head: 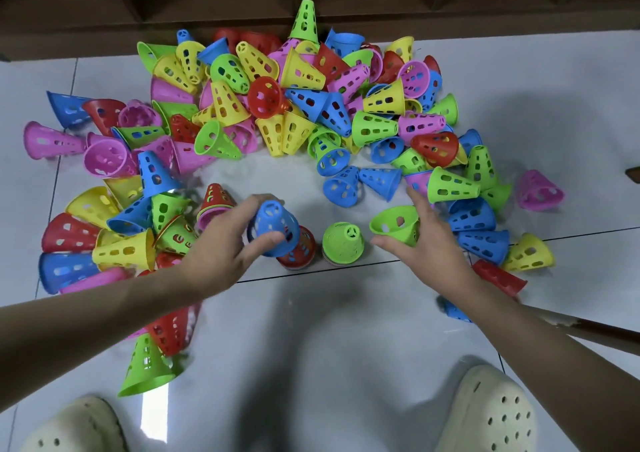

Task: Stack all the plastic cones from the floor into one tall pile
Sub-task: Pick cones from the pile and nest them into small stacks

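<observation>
Barely begun: the left hand grips a blue cone over a short red-topped stack, the right hand holds a green cone beside a green-topped stack, and dozens of loose cones lie beyond both hands.

Perforated plastic cones, glossy floor
</observation>
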Motion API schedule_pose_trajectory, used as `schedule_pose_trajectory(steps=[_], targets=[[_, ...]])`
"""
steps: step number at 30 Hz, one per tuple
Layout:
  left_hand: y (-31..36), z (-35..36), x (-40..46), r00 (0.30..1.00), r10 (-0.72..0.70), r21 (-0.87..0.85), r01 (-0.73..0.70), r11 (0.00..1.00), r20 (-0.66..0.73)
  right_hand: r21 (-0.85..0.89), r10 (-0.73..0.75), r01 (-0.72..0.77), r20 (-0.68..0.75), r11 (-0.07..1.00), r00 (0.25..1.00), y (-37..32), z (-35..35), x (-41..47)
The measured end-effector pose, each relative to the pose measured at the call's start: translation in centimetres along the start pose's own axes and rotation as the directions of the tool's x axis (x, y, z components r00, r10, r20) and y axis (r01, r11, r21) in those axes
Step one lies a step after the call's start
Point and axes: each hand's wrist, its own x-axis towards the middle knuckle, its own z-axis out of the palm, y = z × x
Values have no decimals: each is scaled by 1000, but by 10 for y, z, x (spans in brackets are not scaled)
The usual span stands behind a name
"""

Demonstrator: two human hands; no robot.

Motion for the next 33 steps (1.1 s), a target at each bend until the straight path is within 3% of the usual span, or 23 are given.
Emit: schedule_pose_trajectory(steps=[5, 15, 21, 26, 29, 33], targets=[[-1, 23, -3, 992, -31, 1, 31, 1000, 120, -17, 6, -6, 19, 1000, 1000, -7, -3, -5], [-29, 30, 17, 986, -13, 186, -18, 982, 168, -118, 29, -21, 66, 993, 997, -15, -10, -4], [-32, 28, 18, 977, -27, 221, -20, 975, 210, -308, -87, 128, 144, 943, 986, -34, -4, 2], [-35, 13, 7, 951, -2, 266, -85, 960, 311, -306, -94, 165, 233, 938, 968, -38, 12, 5], [-40, 1, 1, 971, -28, 286, -42, 957, 238, -358, -66, 150, 237, 921, 969, -41, 25, 7], [-59, -11, 12, 997, -65, 489, 82, 868, -52, -375, -93, 187, 253, 908, 963, -36, 37, 13]])
